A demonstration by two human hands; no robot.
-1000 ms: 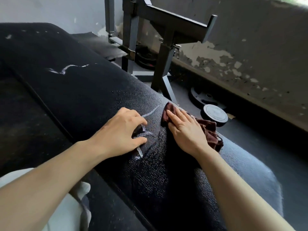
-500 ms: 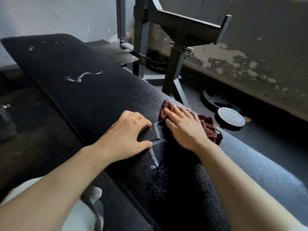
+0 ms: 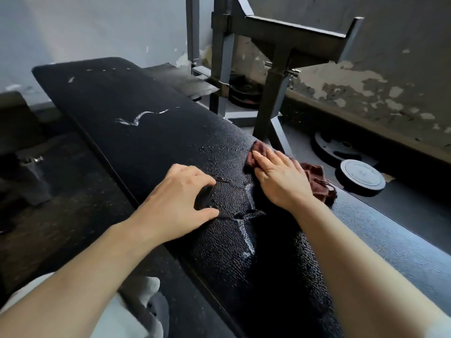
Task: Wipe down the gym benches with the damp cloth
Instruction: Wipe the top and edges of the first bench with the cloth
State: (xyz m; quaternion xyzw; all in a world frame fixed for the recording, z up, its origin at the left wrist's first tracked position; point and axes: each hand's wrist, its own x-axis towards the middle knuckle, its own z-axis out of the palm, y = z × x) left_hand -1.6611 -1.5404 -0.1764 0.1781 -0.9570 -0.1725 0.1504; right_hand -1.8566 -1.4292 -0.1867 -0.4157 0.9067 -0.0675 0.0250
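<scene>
Hands work a black gym bench: left hand braces with curled fingers, right hand presses flat on the damp cloth at the right edge, unwiped pad stretching lengthwise beyond its fingertips.

Soft daylight fills the scene from the upper left, where the pale wall glows almost washed out. The rest is dim: the floor on the left sinks into near-black with little detail. The textured black surface catches a cool sheen along its right flank and small glints on wet streaks. A deep shadow lies under the right forearm. Both forearms bulge and stretch toward the lower corners from wide-angle distortion, and the metal frame leans. Edges look slightly soft; the centre is reasonably sharp.
</scene>
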